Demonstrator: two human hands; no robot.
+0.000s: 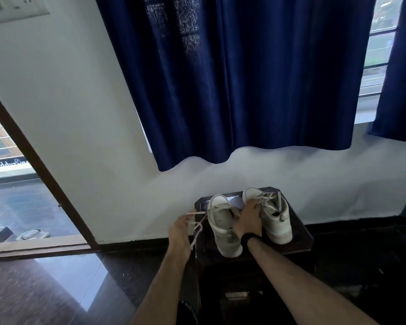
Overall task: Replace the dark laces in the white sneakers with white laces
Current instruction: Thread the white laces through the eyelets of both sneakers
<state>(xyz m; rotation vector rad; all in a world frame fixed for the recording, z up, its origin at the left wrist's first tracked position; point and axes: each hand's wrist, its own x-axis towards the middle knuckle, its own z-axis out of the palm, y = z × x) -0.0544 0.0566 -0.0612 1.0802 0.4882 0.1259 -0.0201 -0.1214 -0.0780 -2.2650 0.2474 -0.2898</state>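
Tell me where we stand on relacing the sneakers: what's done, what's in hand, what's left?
Done, apparently: no dark laces show; the right sneaker carries a light lace, loose at the top. In hand: the left hand holds the light lace pulled sideways out of the left sneaker, while the right hand rests between the two sneakers on the dark stool. Left: finish threading and tie both. Eyelet detail is too small to confirm.

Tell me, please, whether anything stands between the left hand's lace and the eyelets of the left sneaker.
Nothing visible does. The left hand pinches the white lace, which runs free through the air to the left sneaker. The right hand rests between the two sneakers, beside that run, not across it. The eyelets themselves are too small to make out.
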